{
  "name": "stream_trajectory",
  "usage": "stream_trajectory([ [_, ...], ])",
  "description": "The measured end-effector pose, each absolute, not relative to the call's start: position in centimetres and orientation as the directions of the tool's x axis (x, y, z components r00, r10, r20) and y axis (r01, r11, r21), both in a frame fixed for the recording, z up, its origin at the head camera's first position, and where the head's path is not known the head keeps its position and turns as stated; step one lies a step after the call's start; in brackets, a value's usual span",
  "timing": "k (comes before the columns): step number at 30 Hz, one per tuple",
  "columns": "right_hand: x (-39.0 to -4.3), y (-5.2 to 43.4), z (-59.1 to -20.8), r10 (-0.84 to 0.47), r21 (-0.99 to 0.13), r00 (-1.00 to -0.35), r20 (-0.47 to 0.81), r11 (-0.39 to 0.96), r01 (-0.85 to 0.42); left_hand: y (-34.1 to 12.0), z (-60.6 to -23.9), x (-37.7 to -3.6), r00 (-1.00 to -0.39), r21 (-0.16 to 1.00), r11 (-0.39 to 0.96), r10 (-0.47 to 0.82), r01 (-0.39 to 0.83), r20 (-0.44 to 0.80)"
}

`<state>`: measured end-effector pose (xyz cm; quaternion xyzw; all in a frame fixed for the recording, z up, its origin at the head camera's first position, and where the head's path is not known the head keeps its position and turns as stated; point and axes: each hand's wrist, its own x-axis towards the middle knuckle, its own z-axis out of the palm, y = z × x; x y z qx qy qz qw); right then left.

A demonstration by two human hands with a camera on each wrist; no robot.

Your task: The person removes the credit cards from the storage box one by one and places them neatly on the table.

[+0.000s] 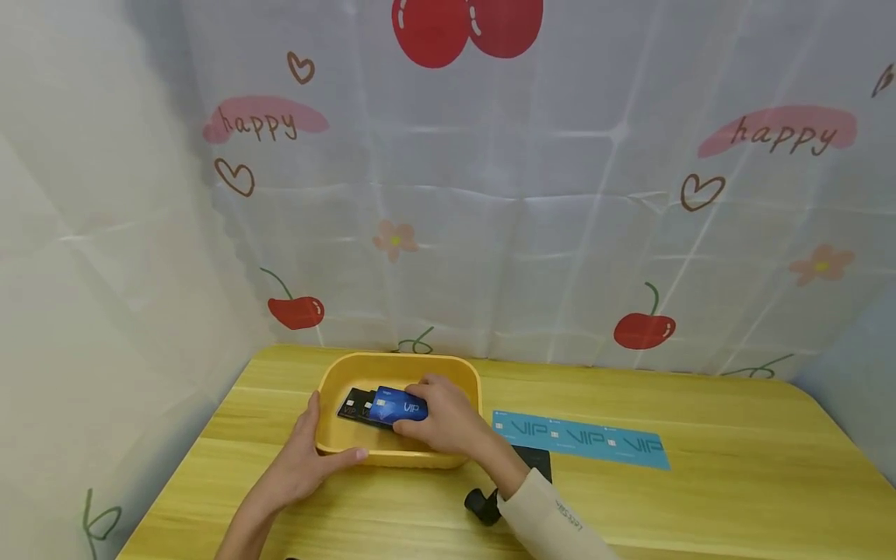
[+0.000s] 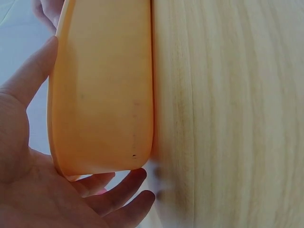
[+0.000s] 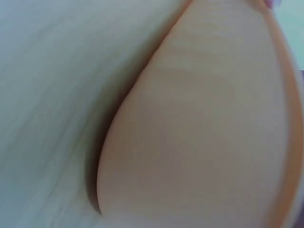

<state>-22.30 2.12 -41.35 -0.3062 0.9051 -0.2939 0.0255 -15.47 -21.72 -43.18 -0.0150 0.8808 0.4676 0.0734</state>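
Observation:
A yellow plastic tray (image 1: 399, 360) stands on the wooden table (image 1: 700, 482) near the back left. My left hand (image 1: 318, 445) grips its near-left corner, thumb along the front wall and fingers up the left side. The left wrist view shows the tray's outer wall (image 2: 104, 95) against that hand's palm (image 2: 28, 156). My right hand (image 1: 428, 412) reaches into the tray and pinches a blue VIP card (image 1: 393, 404). This card lies over black cards (image 1: 353, 406) on the tray floor. The right wrist view shows only the tray's blurred outer wall (image 3: 204, 133) and the table.
A row of blue VIP cards (image 1: 581, 439) lies flat on the table right of the tray. A black flat object (image 1: 535, 460) sits partly under my right forearm. A cherry-print cloth (image 1: 490, 233) closes off the back and left sides.

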Motion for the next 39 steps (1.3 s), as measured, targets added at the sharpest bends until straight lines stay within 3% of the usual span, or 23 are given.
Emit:
stream_trajectory([
  [39,-18.5,6.5,-40.0,-0.613,-0.527,-0.776,0.149,0.615,-0.587,-21.6,-43.2,-15.4,-0.991,0.826,0.557,0.038,-0.084,-0.126],
])
